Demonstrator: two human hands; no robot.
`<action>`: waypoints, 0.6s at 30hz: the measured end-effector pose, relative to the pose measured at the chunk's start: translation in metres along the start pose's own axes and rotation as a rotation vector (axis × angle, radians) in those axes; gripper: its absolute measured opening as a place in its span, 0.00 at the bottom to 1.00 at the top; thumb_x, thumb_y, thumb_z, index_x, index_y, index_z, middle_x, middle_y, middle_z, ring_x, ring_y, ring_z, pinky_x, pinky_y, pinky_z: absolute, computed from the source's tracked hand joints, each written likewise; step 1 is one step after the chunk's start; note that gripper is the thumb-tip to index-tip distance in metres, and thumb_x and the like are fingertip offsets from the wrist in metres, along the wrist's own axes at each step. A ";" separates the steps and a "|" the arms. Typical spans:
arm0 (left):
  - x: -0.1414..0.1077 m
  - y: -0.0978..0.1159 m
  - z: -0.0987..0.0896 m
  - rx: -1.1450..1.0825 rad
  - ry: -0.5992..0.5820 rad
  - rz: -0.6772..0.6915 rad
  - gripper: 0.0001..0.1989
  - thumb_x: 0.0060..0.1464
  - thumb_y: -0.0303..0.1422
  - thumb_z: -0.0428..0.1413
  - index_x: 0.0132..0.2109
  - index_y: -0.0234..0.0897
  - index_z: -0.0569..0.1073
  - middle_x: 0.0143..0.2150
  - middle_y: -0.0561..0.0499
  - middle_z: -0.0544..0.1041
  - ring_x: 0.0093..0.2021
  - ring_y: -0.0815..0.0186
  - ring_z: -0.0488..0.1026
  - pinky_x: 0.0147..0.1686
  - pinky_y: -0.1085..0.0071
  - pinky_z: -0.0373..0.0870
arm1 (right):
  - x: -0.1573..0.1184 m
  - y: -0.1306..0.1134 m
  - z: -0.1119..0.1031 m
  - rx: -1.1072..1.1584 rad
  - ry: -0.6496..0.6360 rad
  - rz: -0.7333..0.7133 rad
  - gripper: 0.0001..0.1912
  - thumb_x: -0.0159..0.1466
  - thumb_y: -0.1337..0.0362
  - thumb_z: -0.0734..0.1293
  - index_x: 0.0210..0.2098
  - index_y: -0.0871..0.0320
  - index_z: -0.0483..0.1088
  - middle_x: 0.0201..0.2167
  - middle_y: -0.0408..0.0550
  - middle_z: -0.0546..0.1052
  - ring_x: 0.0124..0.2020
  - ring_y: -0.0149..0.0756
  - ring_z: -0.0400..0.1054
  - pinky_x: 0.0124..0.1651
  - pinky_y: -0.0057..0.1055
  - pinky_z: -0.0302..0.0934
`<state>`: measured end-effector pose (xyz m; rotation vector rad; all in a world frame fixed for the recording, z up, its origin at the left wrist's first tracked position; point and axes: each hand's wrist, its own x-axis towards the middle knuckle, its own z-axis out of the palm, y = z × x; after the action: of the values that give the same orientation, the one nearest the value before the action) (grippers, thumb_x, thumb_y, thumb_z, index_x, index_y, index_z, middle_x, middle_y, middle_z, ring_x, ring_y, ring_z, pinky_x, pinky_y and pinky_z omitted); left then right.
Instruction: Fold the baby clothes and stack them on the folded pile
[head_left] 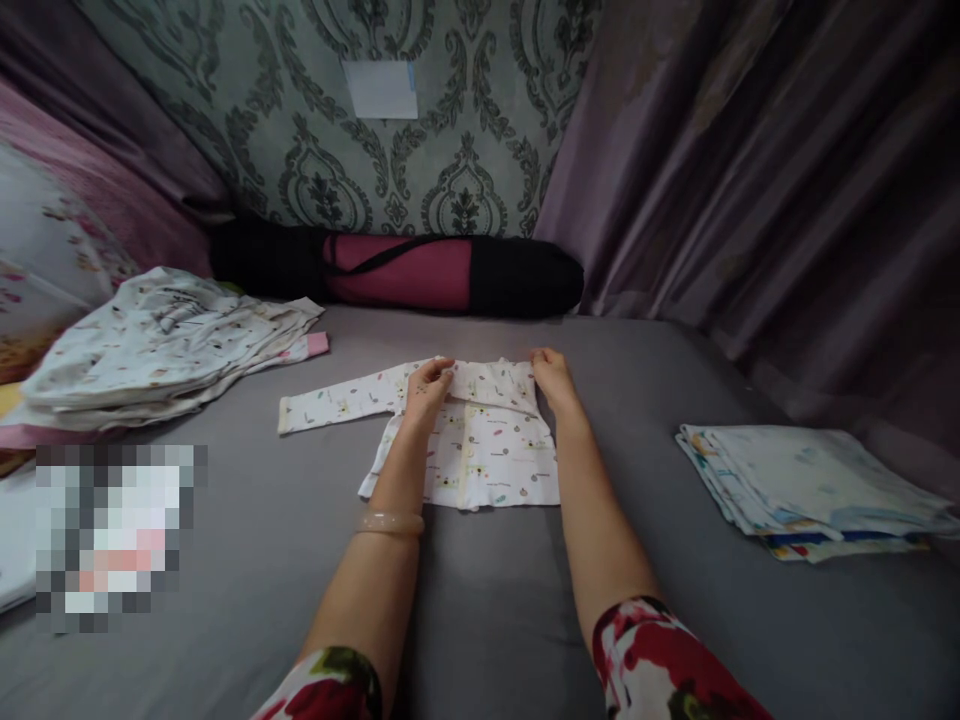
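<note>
A small white baby shirt (pixel 499 455) with a scattered print and a pale yellow front strip lies on the grey bedsheet. Its left-side sleeve (pixel 337 400) stretches out flat, while the other sleeve is folded across the chest. My left hand (pixel 429 388), fingers curled, grips the cloth near the left end of that folded sleeve. At the shirt's upper right corner, my right hand (pixel 553 375) pinches the folded edge between thumb and fingers. The fingertips of both hands are partly hidden. A pale bangle (pixel 390 523) circles my left wrist.
Printed baby clothes (pixel 165 335) are piled at the left. Folded cloths (pixel 810 480) form a stack at the right. A long black and maroon bag (pixel 405 272) lies along the patterned wall. Purple curtains (pixel 712 170) hang at the right. A pixelated patch covers the lower left.
</note>
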<state>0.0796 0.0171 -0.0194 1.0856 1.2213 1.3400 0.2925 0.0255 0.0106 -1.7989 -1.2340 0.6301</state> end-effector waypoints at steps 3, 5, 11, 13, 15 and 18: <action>0.002 -0.003 -0.001 0.063 0.030 0.000 0.17 0.45 0.28 0.55 0.44 0.33 0.79 0.31 0.51 0.74 0.28 0.69 0.69 0.31 0.73 0.68 | -0.007 -0.004 0.012 -0.222 -0.055 -0.064 0.18 0.67 0.67 0.55 0.48 0.61 0.73 0.47 0.56 0.77 0.52 0.41 0.69 0.55 0.34 0.60; 0.003 -0.006 -0.002 0.125 0.049 0.012 0.18 0.43 0.26 0.54 0.44 0.33 0.79 0.31 0.51 0.75 0.27 0.68 0.69 0.31 0.72 0.68 | -0.014 -0.007 0.022 -0.343 -0.109 -0.116 0.19 0.67 0.69 0.54 0.52 0.63 0.72 0.49 0.58 0.76 0.54 0.42 0.68 0.57 0.35 0.59; 0.004 -0.009 -0.005 0.286 0.065 0.044 0.22 0.44 0.24 0.52 0.47 0.34 0.79 0.30 0.50 0.76 0.31 0.63 0.72 0.40 0.68 0.70 | -0.036 -0.003 0.050 -0.619 -0.162 -0.217 0.27 0.71 0.62 0.51 0.65 0.71 0.57 0.68 0.63 0.57 0.69 0.47 0.46 0.68 0.43 0.39; 0.004 -0.008 -0.005 0.372 0.071 0.096 0.21 0.44 0.23 0.52 0.46 0.34 0.79 0.35 0.48 0.78 0.38 0.60 0.74 0.48 0.66 0.68 | -0.040 0.002 0.055 -0.664 -0.160 -0.213 0.30 0.72 0.59 0.50 0.67 0.73 0.53 0.69 0.64 0.53 0.71 0.49 0.42 0.69 0.45 0.35; 0.003 -0.007 -0.005 0.461 0.069 0.144 0.20 0.45 0.22 0.52 0.45 0.34 0.79 0.41 0.45 0.78 0.45 0.58 0.74 0.54 0.65 0.65 | -0.041 0.005 0.058 -0.690 -0.148 -0.218 0.32 0.72 0.57 0.49 0.67 0.75 0.51 0.70 0.64 0.52 0.71 0.50 0.40 0.69 0.45 0.32; 0.001 -0.005 -0.003 0.548 0.041 0.185 0.21 0.45 0.21 0.50 0.45 0.35 0.78 0.47 0.44 0.77 0.50 0.57 0.71 0.58 0.65 0.62 | -0.042 0.008 0.059 -0.707 -0.116 -0.213 0.34 0.72 0.55 0.49 0.67 0.77 0.51 0.70 0.66 0.51 0.71 0.51 0.39 0.70 0.45 0.31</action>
<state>0.0769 0.0176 -0.0251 1.5911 1.6024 1.1925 0.2346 0.0066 -0.0287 -2.1605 -1.8577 0.1756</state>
